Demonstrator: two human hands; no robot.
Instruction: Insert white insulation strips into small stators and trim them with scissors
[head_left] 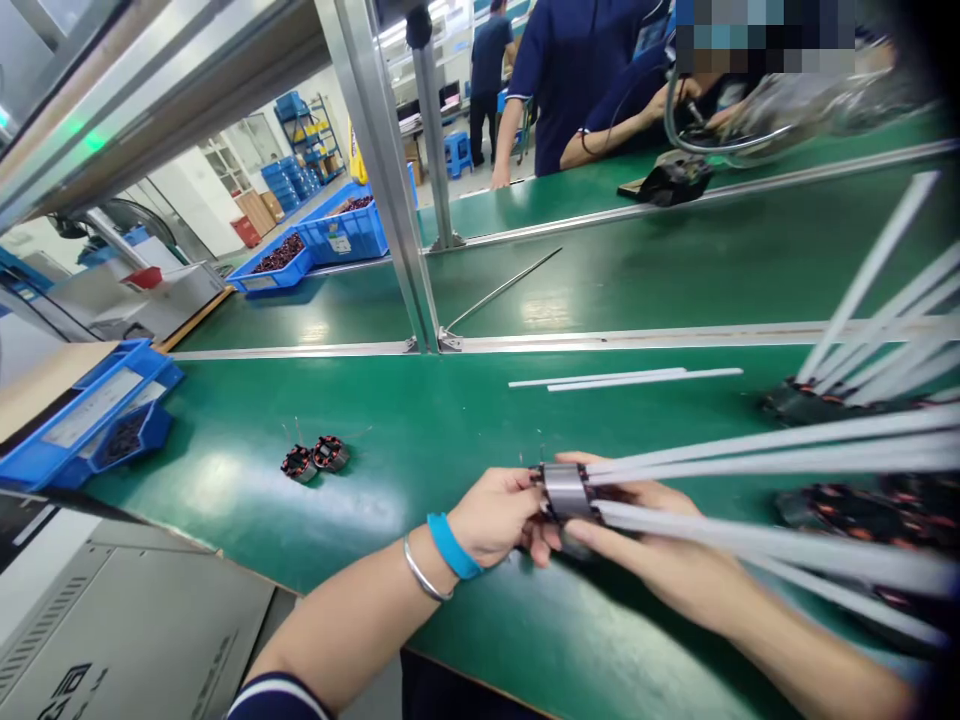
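Above the green bench I hold a motor stator (pixel 566 490), a grey metal ring with dark windings, between both hands. Several long white strips (pixel 690 455) stick out of its right side toward the right edge of the view. My left hand (pixel 499 515), with a blue band and a silver bangle at the wrist, pinches the left end of the stator. Around its right side, among the strips, my right hand (pixel 645 535) is wrapped, thumb in front. Part of the stator's left end is hidden by my fingers.
Two small stators (pixel 315 458) lie to the left. Two loose white strips (pixel 622 380) lie behind my hands. More stators with white strips (pixel 862 395) stand at the right. Blue bins (pixel 90 410) sit far left; a metal post (pixel 390 180) rises mid-bench. Behind, a person in navy (pixel 585 80) works.
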